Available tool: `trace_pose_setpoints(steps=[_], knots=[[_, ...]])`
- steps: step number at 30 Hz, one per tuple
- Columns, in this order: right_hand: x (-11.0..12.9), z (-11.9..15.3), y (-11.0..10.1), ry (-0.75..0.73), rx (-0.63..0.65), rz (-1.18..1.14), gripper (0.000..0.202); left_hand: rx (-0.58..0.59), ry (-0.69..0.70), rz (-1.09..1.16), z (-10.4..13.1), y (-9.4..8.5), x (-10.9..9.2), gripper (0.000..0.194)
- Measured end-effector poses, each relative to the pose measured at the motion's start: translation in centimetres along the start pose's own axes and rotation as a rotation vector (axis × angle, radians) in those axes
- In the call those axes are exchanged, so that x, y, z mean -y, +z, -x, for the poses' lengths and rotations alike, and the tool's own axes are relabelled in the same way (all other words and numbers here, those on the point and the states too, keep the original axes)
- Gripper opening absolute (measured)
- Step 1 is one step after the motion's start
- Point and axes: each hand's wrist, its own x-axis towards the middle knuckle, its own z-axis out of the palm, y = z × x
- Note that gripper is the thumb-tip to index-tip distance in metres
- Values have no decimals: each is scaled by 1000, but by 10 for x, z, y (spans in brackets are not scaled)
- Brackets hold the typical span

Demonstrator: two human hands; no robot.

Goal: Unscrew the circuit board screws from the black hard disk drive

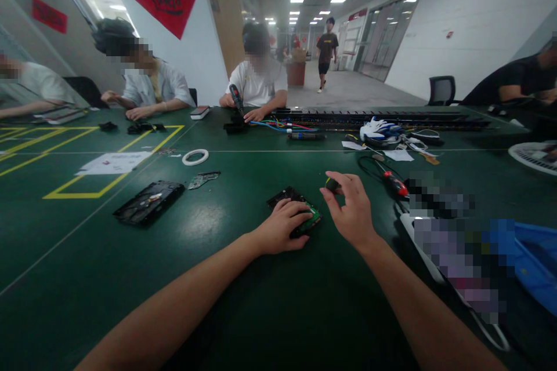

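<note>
A hard drive with a green circuit board (314, 219) lies on the dark green table (243, 313) in front of me. My left hand (285, 226) rests over it, its fingers bent across the board and drive body. Just right of the drive, my right hand (350, 208) is raised above the table. Its thumb and fingers pinch a small dark round object with a yellow mark (332, 184). What that object is, I cannot make out. Part of the drive is hidden under my left hand.
A black casing (149, 202), a loose circuit board (203, 179) and a white tape ring (195, 157) lie left. Gloves (379, 130), a red-black tool (395, 184) and a blue bin (537, 261) are right. Across the table, a person (256, 78) holds a power screwdriver (236, 98).
</note>
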Motion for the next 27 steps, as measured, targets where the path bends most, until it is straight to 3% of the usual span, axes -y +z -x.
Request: trace_pose_setpoints(steps=[10,27], knots=[[-1,-6,7,-49,19,3,41,-17,16,-16,1,3,2,59],[-5,-3,3,9,21,-88,39,-9,-5,-13,0,0,-2,58]])
